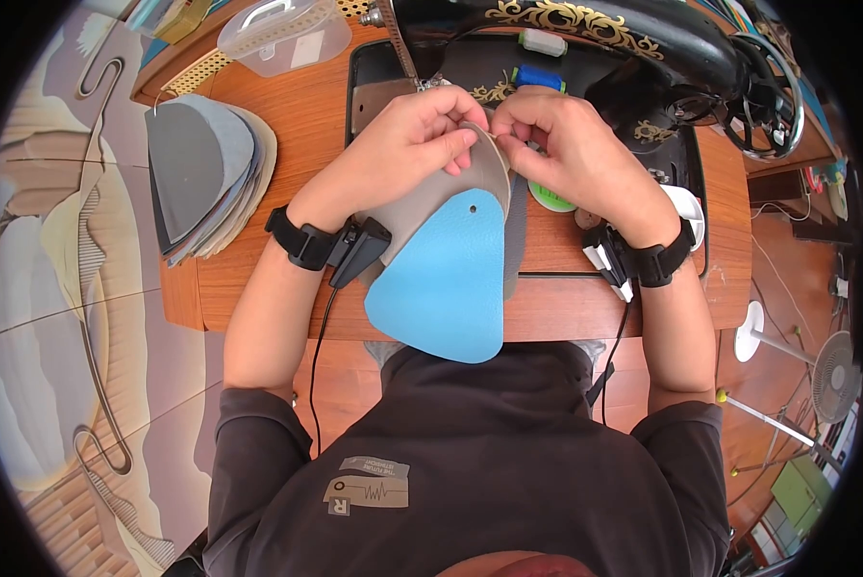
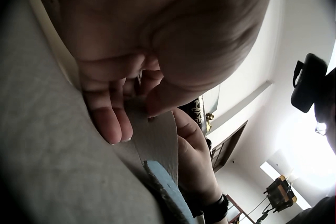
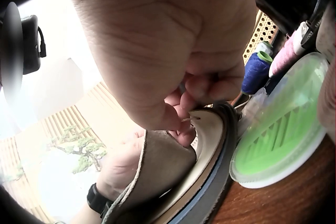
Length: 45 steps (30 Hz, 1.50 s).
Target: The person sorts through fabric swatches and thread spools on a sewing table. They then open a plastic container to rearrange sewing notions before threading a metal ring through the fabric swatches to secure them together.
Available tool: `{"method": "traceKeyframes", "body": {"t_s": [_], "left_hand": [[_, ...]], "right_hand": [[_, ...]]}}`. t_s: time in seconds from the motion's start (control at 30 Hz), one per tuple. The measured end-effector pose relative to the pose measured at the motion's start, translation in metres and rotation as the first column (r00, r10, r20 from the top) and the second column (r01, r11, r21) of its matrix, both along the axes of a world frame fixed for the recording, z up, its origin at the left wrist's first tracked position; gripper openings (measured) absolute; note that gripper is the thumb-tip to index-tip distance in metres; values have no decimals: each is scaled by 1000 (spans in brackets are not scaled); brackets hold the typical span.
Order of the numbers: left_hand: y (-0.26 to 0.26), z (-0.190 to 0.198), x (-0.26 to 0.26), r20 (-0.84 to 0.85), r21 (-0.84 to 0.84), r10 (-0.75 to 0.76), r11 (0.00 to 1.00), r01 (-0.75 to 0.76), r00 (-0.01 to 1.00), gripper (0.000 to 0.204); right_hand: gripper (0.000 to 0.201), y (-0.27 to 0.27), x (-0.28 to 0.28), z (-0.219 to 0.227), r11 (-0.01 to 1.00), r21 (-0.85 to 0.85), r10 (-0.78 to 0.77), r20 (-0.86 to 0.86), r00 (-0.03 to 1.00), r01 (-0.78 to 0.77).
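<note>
Grey-beige leather pieces [image 1: 412, 197] lie in a stack under both hands, with a blue piece [image 1: 450, 279] that has a small hole on top. The left hand [image 1: 417, 139] pinches the upper edge of a grey piece [image 2: 157, 140] between thumb and fingers. Close beside it, the right hand [image 1: 561, 139] has thumb and forefinger pinched together at the same edge. In the right wrist view a thin cord [image 3: 193, 118] shows at a beige piece's tip [image 3: 207, 129], by the right hand's fingertips [image 3: 170, 119]; whether they grip it is hard to tell.
A black sewing machine [image 1: 585, 29] stands behind the hands, with blue thread [image 1: 537, 77] and white thread [image 1: 544, 42] near it. A round green case [image 3: 278, 129] lies at the right. Another leather stack [image 1: 200, 159] and a clear box [image 1: 287, 38] are at the left.
</note>
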State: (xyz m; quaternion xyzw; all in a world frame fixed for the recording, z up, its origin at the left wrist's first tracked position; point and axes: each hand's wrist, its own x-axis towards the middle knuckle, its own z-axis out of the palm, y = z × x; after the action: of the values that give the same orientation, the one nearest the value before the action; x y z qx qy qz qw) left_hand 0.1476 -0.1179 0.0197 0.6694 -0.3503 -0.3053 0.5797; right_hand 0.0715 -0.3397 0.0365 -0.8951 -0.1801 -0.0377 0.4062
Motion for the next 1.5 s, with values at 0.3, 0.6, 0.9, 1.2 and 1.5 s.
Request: {"method": "traceKeyframes", "body": {"t_s": [0.3, 0.6, 0.9, 1.2, 1.5], "left_hand": [[2, 1, 2, -40, 3, -23, 1000, 24, 999, 10], [1, 0, 3, -39, 3, -39, 999, 39, 998, 9], [5, 4, 5, -56, -18, -104, 995, 103, 993, 16], [6, 1, 7, -37, -19, -115, 993, 114, 993, 15], [4, 6, 0, -43, 28, -70, 997, 71, 997, 12]], "right_hand": [[11, 0, 0, -1, 1000, -19, 4, 32, 999, -3], [9, 2, -1, -4, 1000, 0, -24, 73, 997, 24], [12, 2, -1, 0, 1000, -23, -13, 11, 1000, 13], [12, 2, -2, 0, 1000, 28, -12, 26, 1000, 11], [10, 0, -1, -1, 1000, -9, 17, 69, 997, -16]]}}
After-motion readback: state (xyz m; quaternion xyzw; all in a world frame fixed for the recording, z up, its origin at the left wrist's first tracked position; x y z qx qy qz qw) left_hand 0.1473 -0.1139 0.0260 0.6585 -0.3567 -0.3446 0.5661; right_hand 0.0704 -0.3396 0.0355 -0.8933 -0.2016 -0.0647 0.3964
